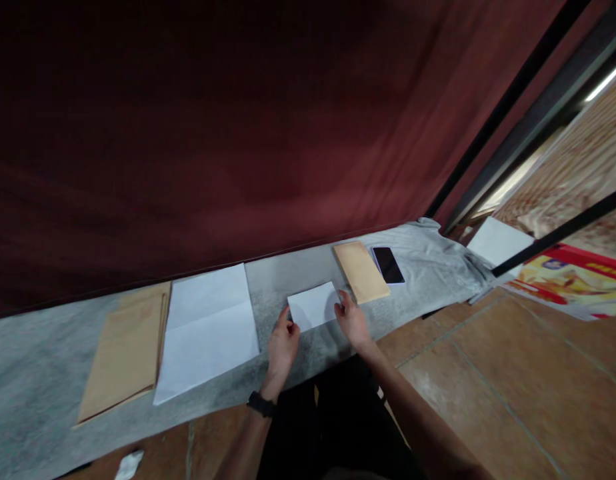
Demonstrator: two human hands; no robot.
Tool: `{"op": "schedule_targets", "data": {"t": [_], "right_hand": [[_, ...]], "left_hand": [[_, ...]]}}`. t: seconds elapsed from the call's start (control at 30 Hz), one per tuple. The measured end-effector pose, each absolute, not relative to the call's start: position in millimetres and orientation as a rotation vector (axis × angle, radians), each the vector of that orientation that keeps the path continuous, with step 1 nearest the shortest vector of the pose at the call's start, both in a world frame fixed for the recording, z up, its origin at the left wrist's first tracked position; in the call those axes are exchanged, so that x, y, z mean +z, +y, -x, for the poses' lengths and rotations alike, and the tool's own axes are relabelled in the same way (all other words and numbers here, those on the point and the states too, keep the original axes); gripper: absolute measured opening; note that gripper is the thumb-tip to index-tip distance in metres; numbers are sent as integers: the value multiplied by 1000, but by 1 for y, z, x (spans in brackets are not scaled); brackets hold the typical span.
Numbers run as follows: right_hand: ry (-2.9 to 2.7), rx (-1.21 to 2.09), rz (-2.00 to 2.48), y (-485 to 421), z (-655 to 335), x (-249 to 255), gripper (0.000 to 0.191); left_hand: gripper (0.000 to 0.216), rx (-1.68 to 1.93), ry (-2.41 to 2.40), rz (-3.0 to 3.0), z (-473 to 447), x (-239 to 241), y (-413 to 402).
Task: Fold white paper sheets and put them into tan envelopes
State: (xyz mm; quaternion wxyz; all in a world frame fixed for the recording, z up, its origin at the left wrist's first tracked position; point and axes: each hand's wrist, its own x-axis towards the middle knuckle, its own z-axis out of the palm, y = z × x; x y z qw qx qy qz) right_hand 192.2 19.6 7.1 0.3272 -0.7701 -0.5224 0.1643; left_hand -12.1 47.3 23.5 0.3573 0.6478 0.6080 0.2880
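Near the front edge of the tabletop, the left hand and right hand, nearly closed, pinch opposite ends of a small white paper, their curled fingertips hard to make out. Towards the back edge lie an envelope and a dark-screened phone; the tabletop's left end is cut off.

Smooth matt paper sheet, sleek phone screen, rumpled cloth

White rectangular sheet: being held at both short ends
It is extending nearly level, between the front and rear edges of the desk.
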Motion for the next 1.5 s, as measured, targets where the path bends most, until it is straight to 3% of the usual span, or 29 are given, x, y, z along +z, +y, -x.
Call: {"op": "schedule_targets", "data": {"t": [0.17, 0.33, 0.53, 0.7, 0.83, 1.0, 1.2, 1.5], "right_hand": [[-1630, 197, 2163, 19, -187, 9, 43], [-1758, -25, 2039, 17, -185, 10, 44], [-2061, -20, 1738, 15, -165, 1, 44], [-2045, -118, 1833, 12, -160, -11, 51], [-2047, -143, 1869, 10, -159, -17, 54], [-2068, -83, 1869, 12, -162, -17, 51], [-2055, 24, 1843, 28, -173, -13, 48], [-2025, -138, 1935, 29, -170, -17, 51]], "left_hand": [[52, 603, 1637, -1721, 9, 27, 49], [48, 487, 1701, -1825, 6, 27, 52], [46, 372, 1746, -1889, 2, 34, 48], [45, 337, 1837, -1896, -2, 37, 40], [42, 522, 1847, -2164, -8, 28, 29], [56, 481, 1706, -2517, -17, 8, 23], [58, 340, 1732, -2572, -17, -3, 25], [52, 384, 1710, -2536, -28, 2, 41]]}}
